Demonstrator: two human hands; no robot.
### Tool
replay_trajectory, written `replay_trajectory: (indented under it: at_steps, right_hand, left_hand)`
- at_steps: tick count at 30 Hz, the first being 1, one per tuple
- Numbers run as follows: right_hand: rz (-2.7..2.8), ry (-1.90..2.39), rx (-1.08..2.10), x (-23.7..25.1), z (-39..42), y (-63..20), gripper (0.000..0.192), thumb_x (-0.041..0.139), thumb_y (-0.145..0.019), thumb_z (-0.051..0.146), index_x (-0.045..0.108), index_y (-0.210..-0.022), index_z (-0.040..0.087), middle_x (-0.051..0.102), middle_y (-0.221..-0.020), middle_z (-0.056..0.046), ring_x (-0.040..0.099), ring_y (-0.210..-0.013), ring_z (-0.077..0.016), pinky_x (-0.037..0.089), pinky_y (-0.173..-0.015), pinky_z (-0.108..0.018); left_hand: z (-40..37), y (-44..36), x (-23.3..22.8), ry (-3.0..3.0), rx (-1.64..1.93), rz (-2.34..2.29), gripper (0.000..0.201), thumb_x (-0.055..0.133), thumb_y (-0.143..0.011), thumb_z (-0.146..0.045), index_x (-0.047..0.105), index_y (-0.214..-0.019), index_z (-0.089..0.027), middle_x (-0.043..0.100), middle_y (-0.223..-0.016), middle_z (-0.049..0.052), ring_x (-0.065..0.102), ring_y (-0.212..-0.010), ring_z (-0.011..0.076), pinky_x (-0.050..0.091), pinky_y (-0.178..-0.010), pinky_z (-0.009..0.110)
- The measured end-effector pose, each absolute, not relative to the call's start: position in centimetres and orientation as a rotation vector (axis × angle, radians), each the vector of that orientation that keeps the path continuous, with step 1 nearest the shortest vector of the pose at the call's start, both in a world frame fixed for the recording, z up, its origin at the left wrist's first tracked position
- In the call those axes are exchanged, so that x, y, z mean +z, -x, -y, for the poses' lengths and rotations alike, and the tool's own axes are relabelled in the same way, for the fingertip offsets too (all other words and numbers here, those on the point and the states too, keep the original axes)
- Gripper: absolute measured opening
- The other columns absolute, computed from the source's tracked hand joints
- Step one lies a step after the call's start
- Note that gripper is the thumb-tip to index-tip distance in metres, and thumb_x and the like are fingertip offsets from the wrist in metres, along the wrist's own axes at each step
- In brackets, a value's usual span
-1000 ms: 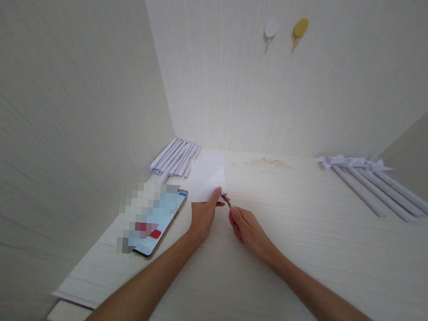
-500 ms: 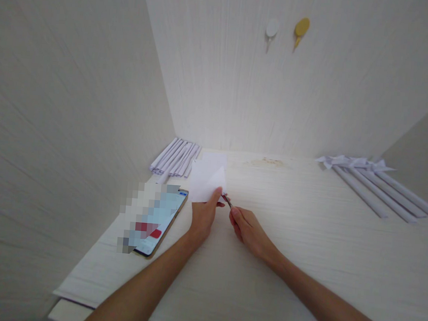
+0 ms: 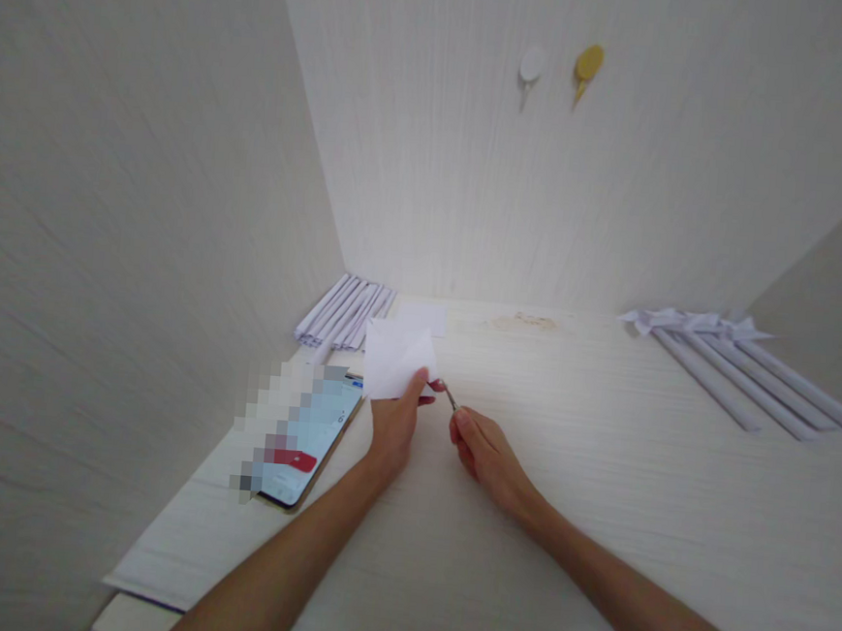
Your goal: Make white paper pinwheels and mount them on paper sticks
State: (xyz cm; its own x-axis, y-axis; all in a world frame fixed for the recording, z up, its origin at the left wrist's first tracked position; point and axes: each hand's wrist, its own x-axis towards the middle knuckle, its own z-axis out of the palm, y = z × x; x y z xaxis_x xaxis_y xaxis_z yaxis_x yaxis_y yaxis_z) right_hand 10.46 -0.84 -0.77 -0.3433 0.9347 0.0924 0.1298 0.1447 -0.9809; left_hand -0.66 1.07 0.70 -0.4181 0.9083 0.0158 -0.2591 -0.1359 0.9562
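Holding a folded white paper sheet in the left hand, grip clamped on its lower right corner with thumb on top, keeping the sheet raised just above the bench. Pinching a thin metal tool, seemingly tweezers or small scissors, in the right hand, grip closed around its near end, tip pointing up and left toward the pinched corner, nearly touching it; exact contact too small to tell. Compared with half a second ago: sheet shifting left and slightly lower in view, now uncovering a separate small white paper piece lying flat on the bench behind it; left thumb sliding a little further onto the sheet; right hand barely moving. Judging from this: repositioning the sheet against the tool rather than moving the tool, so work at the corner remaining in progress, not completed. Lying to the left of the left forearm: a phone with lit screen, flat on the bench. Resting at the back left against the wall: a bundle of rolled paper sticks. Lying at the back right, well apart from both hands: longer rolled paper stems with folded ends. Hanging on the back wall: a white hook and a yellow hook.
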Motion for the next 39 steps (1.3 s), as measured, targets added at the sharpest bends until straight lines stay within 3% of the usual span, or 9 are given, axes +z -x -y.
replay_trajectory:
  at_steps: [6, 10, 14, 22, 26, 30, 32, 35, 39]
  right_hand:
    - [1.295, 1.065, 1.368, -0.5, 0.5, -10.6, 0.027, 0.056, -0.068, 0.041, 0.041, -0.068, 0.019, 0.03, -0.039, 0.012, 0.022, -0.032, -0.0037, 0.016, -0.032, -0.017]
    - [1.291, 1.104, 1.345, -0.4, 0.2, -10.5, 0.026, 0.061, -0.063, 0.035, 0.047, -0.073, 0.016, 0.032, -0.037, 0.012, 0.022, -0.032, -0.003, 0.014, -0.032, -0.018]
    - [1.275, 1.103, 1.329, -0.5, 0.2, -10.5, 0.025, 0.061, -0.062, 0.036, 0.047, -0.062, 0.015, 0.032, -0.037, 0.01, 0.022, -0.033, -0.0023, 0.015, -0.032, -0.018]
    - [1.002, 1.031, 1.419, -0.6, 0.0, -10.5, 0.025, 0.062, -0.062, 0.034, 0.045, -0.067, 0.017, 0.03, -0.032, 0.013, 0.021, -0.027, -0.0018, 0.012, -0.027, -0.016]
    - [0.771, 0.921, 1.404, -0.3, -0.6, -10.9, 0.027, 0.064, -0.058, 0.033, 0.043, -0.066, 0.019, 0.026, -0.032, 0.015, 0.018, -0.025, -0.0007, 0.011, -0.026, -0.014]
    - [0.681, 0.869, 1.379, -0.2, -1.1, -11.2, 0.031, 0.067, -0.055, 0.034, 0.041, -0.063, 0.019, 0.026, -0.033, 0.015, 0.016, -0.026, -0.0003, 0.01, -0.026, -0.015]
    - [0.728, 0.89, 1.374, -0.3, -1.0, -11.1, 0.031, 0.065, -0.057, 0.037, 0.041, -0.063, 0.019, 0.025, -0.034, 0.014, 0.016, -0.026, -0.0007, 0.01, -0.027, -0.015]
    - [0.959, 0.993, 1.36, -0.5, -0.8, -11.0, 0.029, 0.064, -0.059, 0.039, 0.044, -0.064, 0.018, 0.028, -0.036, 0.013, 0.02, -0.029, -0.0021, 0.012, -0.028, -0.017]
    - [1.349, 1.089, 1.267, -0.9, -0.5, -11.0, 0.026, 0.061, -0.062, 0.035, 0.044, -0.057, 0.016, 0.033, -0.041, 0.009, 0.026, -0.035, -0.0037, 0.017, -0.033, -0.019]
  left_hand:
    - [-0.8, 0.4, 0.5, -0.798, 1.634, -1.173, 0.037, 0.067, -0.054, -0.028, 0.06, -0.088, -0.015, 0.064, -0.087, 0.006, 0.06, -0.076, 0.0173, 0.048, -0.056, 0.025]
    - [-0.4, -0.1, 0.1, -0.877, 1.582, -1.132, 0.044, 0.07, -0.051, -0.027, 0.059, -0.093, -0.015, 0.063, -0.093, 0.008, 0.058, -0.083, 0.0191, 0.048, -0.066, 0.029]
    - [-0.5, 0.0, 0.0, -0.856, 1.526, -1.142, 0.035, 0.07, -0.051, -0.029, 0.061, -0.081, -0.012, 0.064, -0.084, 0.009, 0.058, -0.071, 0.0177, 0.047, -0.056, 0.027]
    - [-1.4, 1.3, -0.1, -0.842, 1.582, -1.107, 0.022, 0.065, -0.057, -0.034, 0.06, -0.062, -0.013, 0.06, -0.059, 0.0, 0.052, -0.052, 0.0088, 0.039, -0.045, 0.019]
    - [-1.3, 1.0, -0.3, -0.927, 1.462, -1.128, 0.021, 0.065, -0.056, -0.032, 0.062, -0.062, -0.012, 0.061, -0.056, 0.0, 0.052, -0.05, 0.0098, 0.041, -0.049, 0.021]
    - [-0.9, 0.4, -0.1, -1.061, 1.392, -1.099, 0.019, 0.067, -0.055, -0.027, 0.063, -0.068, -0.013, 0.065, -0.072, 0.004, 0.058, -0.066, 0.0136, 0.045, -0.06, 0.024]
    - [-0.8, 0.3, 0.0, -1.087, 1.399, -1.107, 0.022, 0.067, -0.055, -0.027, 0.062, -0.072, -0.013, 0.065, -0.076, 0.005, 0.058, -0.069, 0.0141, 0.045, -0.057, 0.023]
    - [-0.8, 0.4, 0.0, -1.057, 1.436, -1.184, 0.024, 0.065, -0.057, -0.03, 0.06, -0.072, -0.013, 0.062, -0.067, 0.003, 0.053, -0.054, 0.0116, 0.04, -0.043, 0.02]
    - [-1.0, 0.5, 0.1, -1.037, 1.493, -1.195, 0.022, 0.065, -0.057, -0.031, 0.057, -0.067, -0.013, 0.057, -0.058, 0.0, 0.047, -0.046, 0.0085, 0.035, -0.038, 0.018]
